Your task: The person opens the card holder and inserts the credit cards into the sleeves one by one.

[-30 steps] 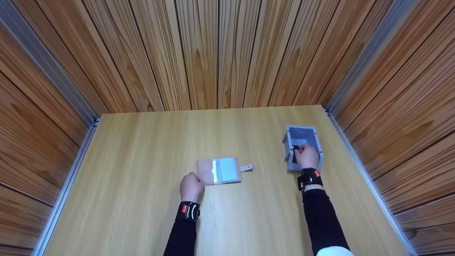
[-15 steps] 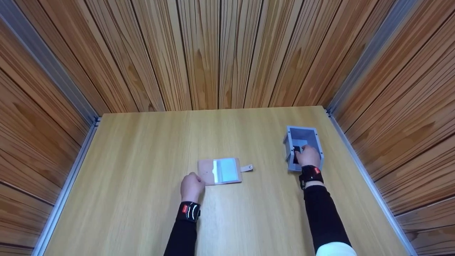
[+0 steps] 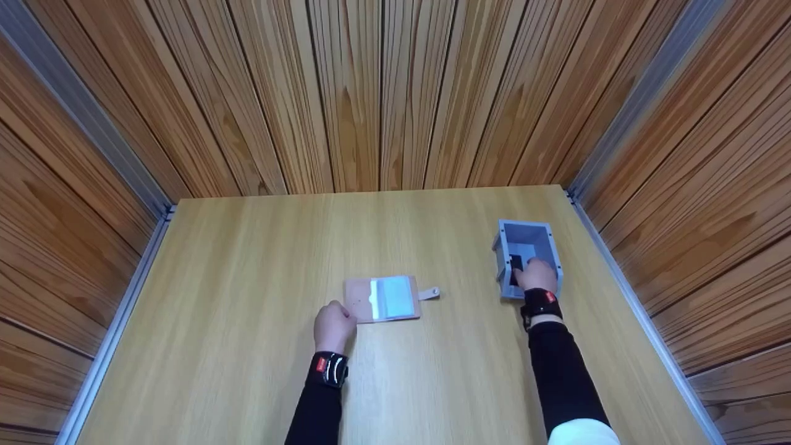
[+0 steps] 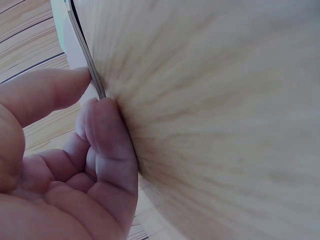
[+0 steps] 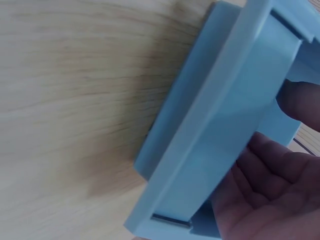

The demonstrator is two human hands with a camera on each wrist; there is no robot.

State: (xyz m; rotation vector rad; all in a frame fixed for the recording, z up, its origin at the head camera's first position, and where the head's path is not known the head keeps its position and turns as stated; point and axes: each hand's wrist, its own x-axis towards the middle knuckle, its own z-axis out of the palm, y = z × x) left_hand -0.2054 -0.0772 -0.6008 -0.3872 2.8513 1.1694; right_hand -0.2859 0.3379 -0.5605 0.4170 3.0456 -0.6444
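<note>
A pink card holder (image 3: 358, 296) lies spread on the table, with clear bluish sleeves inside and a snap strap at its right. My left hand (image 3: 334, 326) pinches its lower left corner; the left wrist view has the thumb on the holder's thin edge (image 4: 89, 57) and curled fingers underneath. Inside a grey-blue box (image 3: 525, 229) at the right is my right hand (image 3: 536, 275), beside a dark flat thing (image 3: 516, 264) along the left wall. In the right wrist view, a gap separates thumb (image 5: 302, 102) and fingers; the box wall (image 5: 215, 135) hides the fingertips.
The wooden table (image 3: 247, 259) is bordered by plank walls at the back and both sides. Metal rails (image 3: 642, 315) run along the table's side edges. The box stands near the right rail.
My right hand has shifted slightly within the box, and its fingers have come away from the dark thing's upper end. The left hand and card holder stay in place.
</note>
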